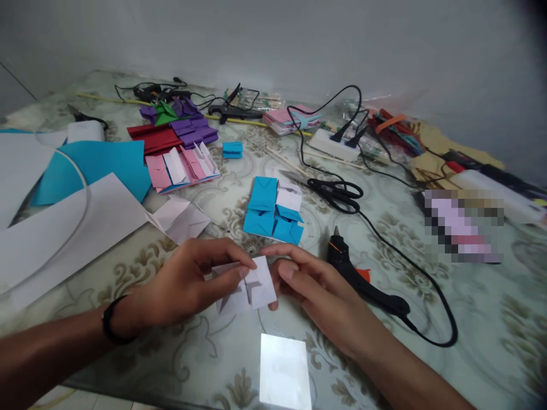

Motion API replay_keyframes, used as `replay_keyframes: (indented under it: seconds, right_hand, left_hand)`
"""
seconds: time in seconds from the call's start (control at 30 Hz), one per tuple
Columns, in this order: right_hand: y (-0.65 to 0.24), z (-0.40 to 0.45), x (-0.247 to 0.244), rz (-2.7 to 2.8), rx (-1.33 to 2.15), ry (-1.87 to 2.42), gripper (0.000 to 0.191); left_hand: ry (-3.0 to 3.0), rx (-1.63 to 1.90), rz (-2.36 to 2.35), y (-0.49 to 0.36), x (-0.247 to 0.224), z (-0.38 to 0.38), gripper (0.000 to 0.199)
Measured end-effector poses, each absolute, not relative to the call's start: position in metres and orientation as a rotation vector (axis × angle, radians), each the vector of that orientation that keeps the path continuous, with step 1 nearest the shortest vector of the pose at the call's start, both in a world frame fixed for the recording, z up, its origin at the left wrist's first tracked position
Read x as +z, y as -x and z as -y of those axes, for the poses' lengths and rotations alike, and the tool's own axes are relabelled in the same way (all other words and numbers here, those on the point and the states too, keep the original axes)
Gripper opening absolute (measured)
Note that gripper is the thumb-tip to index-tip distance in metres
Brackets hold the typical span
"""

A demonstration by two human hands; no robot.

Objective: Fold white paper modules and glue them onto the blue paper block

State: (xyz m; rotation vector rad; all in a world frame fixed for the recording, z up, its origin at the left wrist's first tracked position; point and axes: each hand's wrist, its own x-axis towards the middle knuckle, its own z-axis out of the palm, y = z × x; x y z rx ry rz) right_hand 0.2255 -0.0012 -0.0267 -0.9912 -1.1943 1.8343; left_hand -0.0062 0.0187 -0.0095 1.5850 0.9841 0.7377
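A piece of folded white paper (pixel 261 283) is held low over the patterned table between my two hands. My left hand (pixel 188 279), with a dark band at the wrist, pinches it from the left, thumb on top. At its right edge is my right hand (pixel 314 285), fingers curled about the paper's side. Just beyond lies a block of blue and white folded paper pieces (pixel 262 196). Left of that sits another folded white paper (pixel 183 219), partly opened out. Near the table's front edge a bright white rectangle (pixel 285 370) shows; whether paper or reflection, I cannot tell.
A black glue gun (pixel 363 282) lies to the right, its cord looping toward a white power strip (pixel 335 144). Black-handled scissors (pixel 335 193) rest beyond it. Blue sheets (pixel 96 168) and white sheets (pixel 81 233) cover the left. Purple folded papers (pixel 194 132) lie farther back.
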Motion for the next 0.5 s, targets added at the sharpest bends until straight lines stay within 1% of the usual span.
replay_keyframes:
  seconds: [0.17,0.33,0.37,0.43,0.5]
  right_hand:
    - [-0.219,0.003,-0.019,1.325,1.825,1.101,0.035]
    - [-0.214,0.005,-0.016,1.351,1.753,1.223,0.044]
    - [-0.213,0.006,-0.016,1.363,1.73,1.239,0.045]
    - [-0.212,0.006,-0.016,1.402,1.683,1.258,0.045]
    - [-0.212,0.006,-0.016,1.452,1.631,1.265,0.041]
  left_hand:
    - [-1.751,0.728,-1.009,0.004,-0.013,-0.017,0.012]
    - [-1.695,0.735,-0.975,0.003,-0.02,-0.01,0.007]
    - [-1.649,0.747,-0.97,0.003,-0.022,-0.009,0.008]
    - [-1.553,0.734,-0.961,0.002,-0.023,-0.009,0.017]
    - [-1.523,0.664,-0.957,0.002,-0.021,-0.011,0.017]
